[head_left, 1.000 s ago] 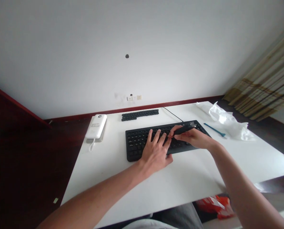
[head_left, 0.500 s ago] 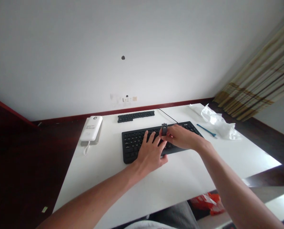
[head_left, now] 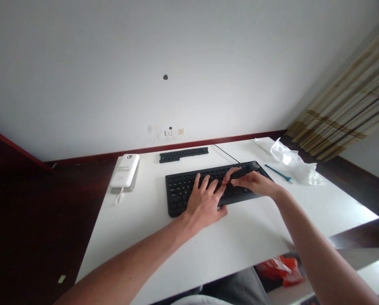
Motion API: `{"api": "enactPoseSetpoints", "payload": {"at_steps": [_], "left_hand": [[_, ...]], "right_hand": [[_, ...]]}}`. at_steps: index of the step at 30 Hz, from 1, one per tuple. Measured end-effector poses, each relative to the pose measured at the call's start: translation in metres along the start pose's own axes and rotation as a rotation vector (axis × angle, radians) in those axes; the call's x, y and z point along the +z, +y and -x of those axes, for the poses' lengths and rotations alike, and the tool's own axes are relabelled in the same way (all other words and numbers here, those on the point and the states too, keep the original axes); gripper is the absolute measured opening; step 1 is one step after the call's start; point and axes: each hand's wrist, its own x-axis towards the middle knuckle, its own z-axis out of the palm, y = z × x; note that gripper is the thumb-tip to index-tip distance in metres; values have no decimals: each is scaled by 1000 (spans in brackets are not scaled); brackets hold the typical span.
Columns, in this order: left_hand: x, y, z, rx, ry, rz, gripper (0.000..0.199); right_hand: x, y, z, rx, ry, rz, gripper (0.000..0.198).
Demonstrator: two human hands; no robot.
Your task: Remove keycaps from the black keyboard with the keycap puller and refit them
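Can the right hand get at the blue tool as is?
Probably yes: the blue tool lies right of the keyboard, nothing over it. But the right hand holds a black tool, likely needing setting down first.

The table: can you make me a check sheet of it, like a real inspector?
Surface: white table.
Job's things: keyboard; black tool; black keys in rows behind the keyboard.
Clutter: white pack at left; blue stick and plastic at right.
Grips: left hand spread on the keyboard; right hand holding the tool, tip hidden.
Cables: black cable behind the keyboard.
Surroundings: wall with sockets; curtain at right.
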Motion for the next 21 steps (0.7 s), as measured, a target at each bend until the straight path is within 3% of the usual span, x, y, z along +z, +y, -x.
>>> {"api": "enactPoseSetpoints", "payload": {"at_steps": [5,12,17,21], "left_hand": [[0,1,0,-2,7,3,57],[-1,2,0,-10,-1,-3,59],[0,2,-1,-40,-14,1,63],[-1,-5,-10,-76,-61,34,80]], "right_hand": [[-1,6,3,10,37,-54,36],[-9,-6,-16,-11,-7,40,36],[-33,11,-26,9,18,-61,38],[-35,26,-26,14,73,-116,40]]}}
